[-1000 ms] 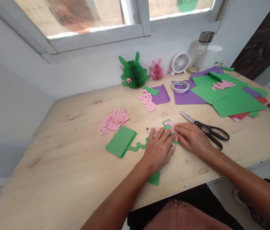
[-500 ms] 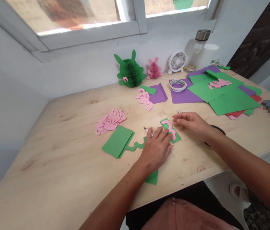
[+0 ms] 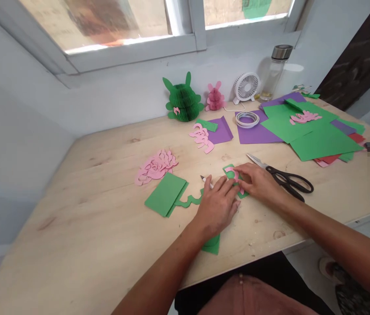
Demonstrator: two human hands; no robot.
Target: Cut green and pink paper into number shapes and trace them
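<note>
A wavy pink cutout [image 3: 231,172] lies on a small green card [image 3: 227,167] in front of me. My left hand [image 3: 218,202] rests palm down at the card's left edge, its fingers spread. From the right, my right hand [image 3: 256,180] touches the pink cutout with its fingertips and covers part of it. A pen [image 3: 206,180] sticks out beside my left hand. Left of that hand are a zigzag green strip [image 3: 188,200] and a folded green card [image 3: 165,194]. Another green piece [image 3: 212,246] lies partly under my left wrist.
Black-handled scissors [image 3: 285,178] lie beside my right forearm. Pink cutouts [image 3: 157,167] sit at the left. Tape rolls [image 3: 247,119], coloured sheets [image 3: 326,140], a fan [image 3: 246,87], a bottle [image 3: 274,72] and paper figures [image 3: 183,103] stand or lie farther back.
My right hand has moved left and down onto the pink cutout and green card. The scissors now show more fully. My left hand has stayed in place, and the view has shifted slightly.
</note>
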